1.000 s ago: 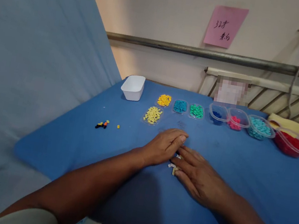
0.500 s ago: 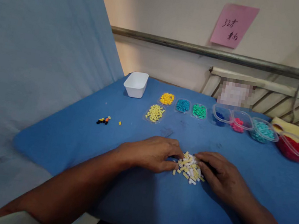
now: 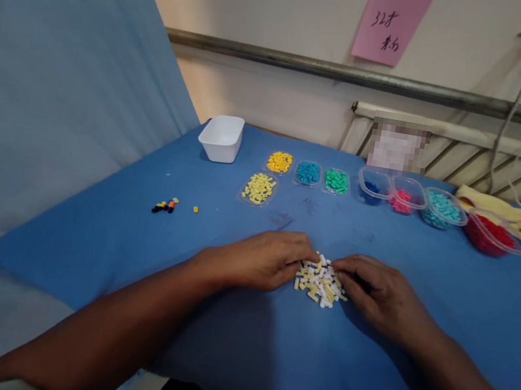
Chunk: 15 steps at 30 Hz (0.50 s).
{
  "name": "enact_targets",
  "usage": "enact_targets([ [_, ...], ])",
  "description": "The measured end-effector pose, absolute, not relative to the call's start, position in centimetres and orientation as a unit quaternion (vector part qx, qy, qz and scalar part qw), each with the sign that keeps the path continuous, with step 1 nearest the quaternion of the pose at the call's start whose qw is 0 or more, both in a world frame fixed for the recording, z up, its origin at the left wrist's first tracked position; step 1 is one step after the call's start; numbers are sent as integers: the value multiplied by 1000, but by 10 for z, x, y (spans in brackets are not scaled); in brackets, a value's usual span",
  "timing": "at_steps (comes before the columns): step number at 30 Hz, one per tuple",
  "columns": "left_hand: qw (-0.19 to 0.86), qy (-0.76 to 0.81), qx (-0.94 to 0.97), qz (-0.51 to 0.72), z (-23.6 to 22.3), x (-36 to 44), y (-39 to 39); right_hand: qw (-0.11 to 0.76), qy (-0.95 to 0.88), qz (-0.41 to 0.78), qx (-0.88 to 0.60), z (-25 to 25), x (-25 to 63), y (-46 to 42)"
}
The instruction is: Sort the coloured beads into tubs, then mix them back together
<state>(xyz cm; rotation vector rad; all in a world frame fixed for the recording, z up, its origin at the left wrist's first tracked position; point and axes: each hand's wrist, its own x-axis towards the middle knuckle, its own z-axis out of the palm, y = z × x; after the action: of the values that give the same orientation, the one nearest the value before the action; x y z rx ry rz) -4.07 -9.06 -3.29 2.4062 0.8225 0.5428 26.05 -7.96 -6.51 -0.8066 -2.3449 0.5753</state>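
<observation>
A small loose pile of white and pale yellow toy building bricks [image 3: 321,285] lies on the blue cloth between my hands. My left hand [image 3: 274,260] reaches in from the left; its index fingertip touches the back of the pile and its thumb is bent near the left edge, apart from it. From the right, my right hand [image 3: 376,295] rests against the pile, thumb and fingers stretched out with a dark gap between them. No brick shows clearly in either hand. Some bricks under the fingertips are hidden.
Behind the pile stand clear tubs of yellow pieces [image 3: 258,189], orange-yellow pieces [image 3: 279,162], blue pieces [image 3: 308,173], green pieces [image 3: 336,182] and red pieces [image 3: 488,234]. A white bin [image 3: 222,139] is at back left. Black and orange bits [image 3: 164,206] lie left; a yellow cloth [image 3: 511,217] lies right.
The camera view has shifted, so everything appears farther left and slightly higher. My left index finger now reaches farther over the pile, and both hands' fingertips look closer together.
</observation>
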Motion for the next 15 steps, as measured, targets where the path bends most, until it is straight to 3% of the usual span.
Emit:
enact_targets([
  [15,163,288,932,148,-29,-40,-94,239,-929,171,-224,-56,265,-88],
])
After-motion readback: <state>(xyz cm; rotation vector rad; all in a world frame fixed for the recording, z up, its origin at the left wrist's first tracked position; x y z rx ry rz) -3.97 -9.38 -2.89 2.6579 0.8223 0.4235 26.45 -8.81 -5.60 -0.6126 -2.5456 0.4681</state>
